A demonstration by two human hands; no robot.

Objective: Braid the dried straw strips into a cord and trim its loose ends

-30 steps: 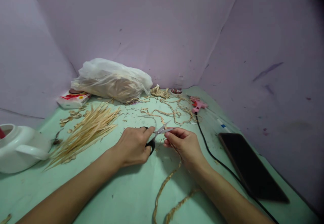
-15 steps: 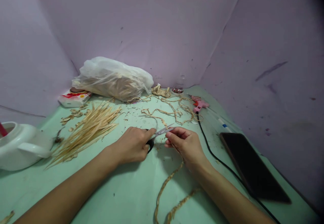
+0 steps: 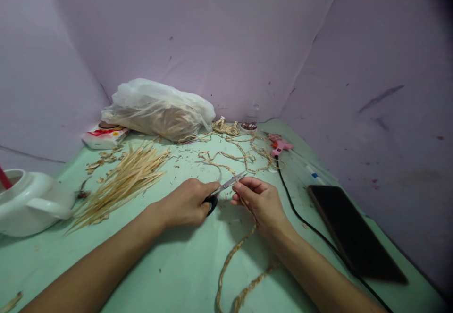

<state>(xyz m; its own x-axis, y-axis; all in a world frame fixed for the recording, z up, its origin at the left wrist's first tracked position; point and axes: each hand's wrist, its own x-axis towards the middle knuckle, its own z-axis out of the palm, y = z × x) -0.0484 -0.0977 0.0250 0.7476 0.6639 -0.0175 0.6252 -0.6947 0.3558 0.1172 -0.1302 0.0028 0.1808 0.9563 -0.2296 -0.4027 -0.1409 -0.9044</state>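
My left hand point(image 3: 191, 203) is closed round the black handles of a pair of scissors point(image 3: 226, 186), whose blades are together and point up to the right. Just right of the blade tips, my right hand point(image 3: 260, 202) pinches the end of a braided straw cord point(image 3: 230, 251) between thumb and fingers. From that hand the cord runs down over the table and curves out at the bottom of the view. Beyond the blades lies another length of straw cord point(image 3: 221, 164), apart from the held piece. My right palm is hidden.
On the green table point(image 3: 177, 266) lie loose straw strips point(image 3: 130, 181) and a white plastic bag point(image 3: 159, 107). A white watering can point(image 3: 31, 204) stands at the left. Rightward are a pink glue gun point(image 3: 281, 147), its black cable and a phone point(image 3: 354, 232). Purple walls point(image 3: 226, 44) enclose the back.
The scissor blades have closed. The cord that passed between them is now parted, with its far piece lying on the table. Both hands have barely moved.
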